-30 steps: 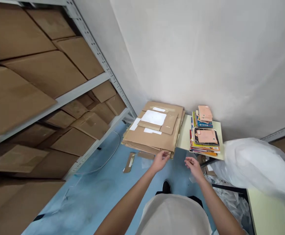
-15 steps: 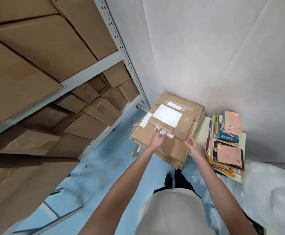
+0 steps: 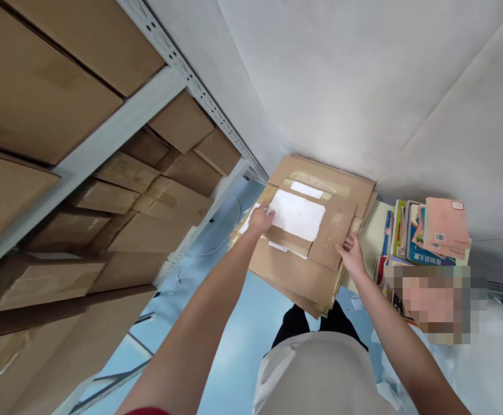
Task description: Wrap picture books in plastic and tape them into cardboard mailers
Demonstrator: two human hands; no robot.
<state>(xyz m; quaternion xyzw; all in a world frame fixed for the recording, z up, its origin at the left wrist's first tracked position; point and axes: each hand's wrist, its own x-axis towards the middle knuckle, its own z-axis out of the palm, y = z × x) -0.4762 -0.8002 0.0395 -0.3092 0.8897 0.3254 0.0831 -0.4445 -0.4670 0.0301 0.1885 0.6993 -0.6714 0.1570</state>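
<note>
A stack of flattened cardboard boxes (image 3: 297,271) with white labels on top sits in the corner against the white wall. My left hand (image 3: 260,221) grips the stack's left edge, fingers curled over it. On the stack's right edge, my right hand (image 3: 350,252) has its fingers closed around the top sheets. Both arms reach forward over my white shirt.
A metal shelf rack (image 3: 117,127) full of brown cartons (image 3: 39,86) lines the left side. To the right, a pile of books and pink envelopes (image 3: 424,233) lies on a pale yellow table (image 3: 370,239). Blue floor (image 3: 234,340) below; clear plastic at lower right.
Both hands moved forward from the stack's near edge to its left and right sides and closed on them. My view came closer to the stack.
</note>
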